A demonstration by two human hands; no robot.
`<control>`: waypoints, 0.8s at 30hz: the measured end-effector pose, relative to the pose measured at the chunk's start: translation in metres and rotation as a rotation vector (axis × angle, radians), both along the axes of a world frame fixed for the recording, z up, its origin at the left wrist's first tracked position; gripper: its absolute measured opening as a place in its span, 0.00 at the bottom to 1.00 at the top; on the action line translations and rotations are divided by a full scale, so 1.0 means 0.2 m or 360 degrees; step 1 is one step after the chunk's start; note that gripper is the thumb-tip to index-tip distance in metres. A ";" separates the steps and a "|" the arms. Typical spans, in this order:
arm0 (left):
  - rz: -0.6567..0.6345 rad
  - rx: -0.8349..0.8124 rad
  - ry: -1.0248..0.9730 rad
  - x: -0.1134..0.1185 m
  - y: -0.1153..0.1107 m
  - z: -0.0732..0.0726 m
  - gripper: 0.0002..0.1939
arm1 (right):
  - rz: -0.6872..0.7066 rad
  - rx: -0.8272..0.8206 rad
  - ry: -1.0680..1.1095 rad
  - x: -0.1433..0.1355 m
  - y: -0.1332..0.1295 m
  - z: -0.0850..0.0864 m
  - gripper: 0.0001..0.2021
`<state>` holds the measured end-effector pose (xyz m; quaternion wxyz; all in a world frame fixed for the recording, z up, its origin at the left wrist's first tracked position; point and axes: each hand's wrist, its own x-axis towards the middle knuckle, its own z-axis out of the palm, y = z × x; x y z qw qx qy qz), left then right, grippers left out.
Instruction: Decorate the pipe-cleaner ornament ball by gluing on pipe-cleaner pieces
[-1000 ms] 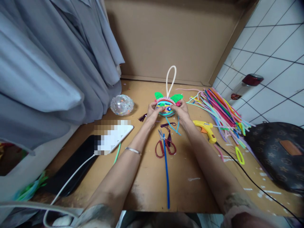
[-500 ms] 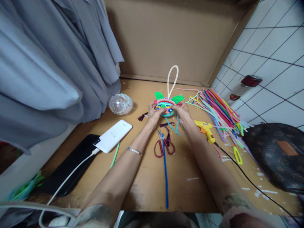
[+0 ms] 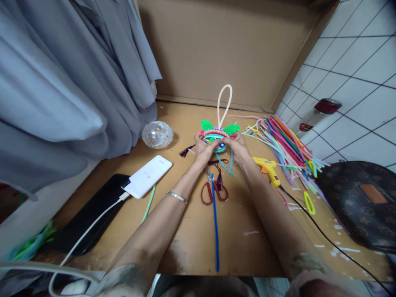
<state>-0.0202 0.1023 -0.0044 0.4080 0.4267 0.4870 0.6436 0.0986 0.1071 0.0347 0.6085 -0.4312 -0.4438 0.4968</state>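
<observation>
Between my two hands is a colourful pipe-cleaner ornament with green leaf-like ears, a pink scalloped band, blue eye shapes and a tall white loop on top. My left hand grips its left side, thumb across the front. On the right side my right hand pinches it the same way. The thumbs cover part of its front. Light-blue strands hang below it. Nearer to me lie red-handled scissors, a dark purple tassel and a blue pipe cleaner. Another dark tassel lies beside my left hand.
A yellow glue gun with a black cord and a pile of pipe cleaners lie right, near a dark bag. Left are a clear ball, a white phone on a cable and a black tray-like object. Cardboard stands behind.
My left thumb has shifted slightly right and covers more of the ornament's front. Both hands still hold the ornament in nearly the same place.
</observation>
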 end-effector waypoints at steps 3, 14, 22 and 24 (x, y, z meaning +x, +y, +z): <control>0.0027 0.0005 0.0034 0.01 -0.01 0.02 0.34 | -0.0025 0.0011 0.0004 0.00 -0.01 0.01 0.23; 0.0070 -0.0021 0.0032 0.02 -0.04 0.05 0.36 | 0.0043 0.0050 -0.0029 0.03 -0.02 0.00 0.20; 0.0132 -0.0049 -0.0014 0.03 -0.02 0.05 0.32 | 0.0084 -0.0029 -0.0004 0.05 -0.04 0.03 0.19; 0.0137 -0.0046 -0.0037 0.04 -0.02 0.05 0.31 | 0.0122 -0.0064 -0.0014 0.06 -0.04 0.03 0.18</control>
